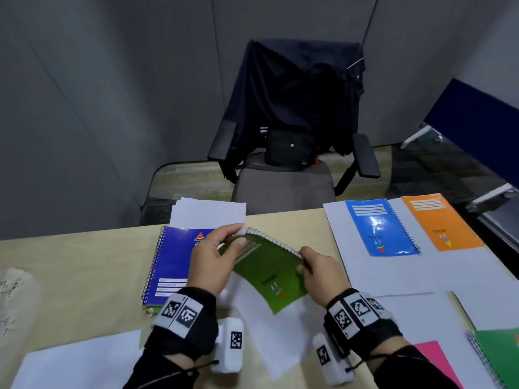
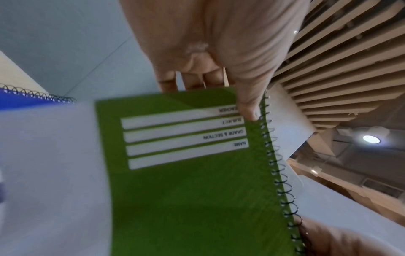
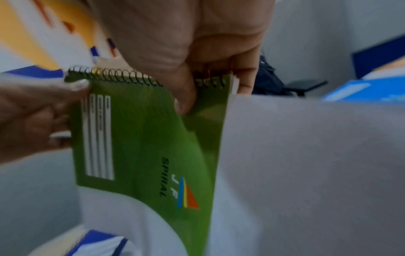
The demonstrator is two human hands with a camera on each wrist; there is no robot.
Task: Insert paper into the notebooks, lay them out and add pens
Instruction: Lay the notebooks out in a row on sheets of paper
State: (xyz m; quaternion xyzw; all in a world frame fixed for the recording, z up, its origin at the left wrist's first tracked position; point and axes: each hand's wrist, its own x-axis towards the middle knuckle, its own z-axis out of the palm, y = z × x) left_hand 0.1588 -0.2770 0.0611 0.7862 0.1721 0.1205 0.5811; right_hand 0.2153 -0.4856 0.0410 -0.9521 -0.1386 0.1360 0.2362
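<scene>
Green notebook (image 1: 266,273) held above table (image 1: 84,276), pinched at spiral corners by left hand (image 1: 213,259) and right hand (image 1: 320,273), thumbs curled over cover. White sheet (image 1: 269,327) hanging from under cover, seemingly only partly tucked in. Light blue notebook (image 1: 379,228) and orange notebook (image 1: 438,220) already laid out on paper at right. Dark blue notebook (image 1: 174,265) and another green one (image 1: 500,357) apparently still waiting. No pens seen anywhere.
</scene>
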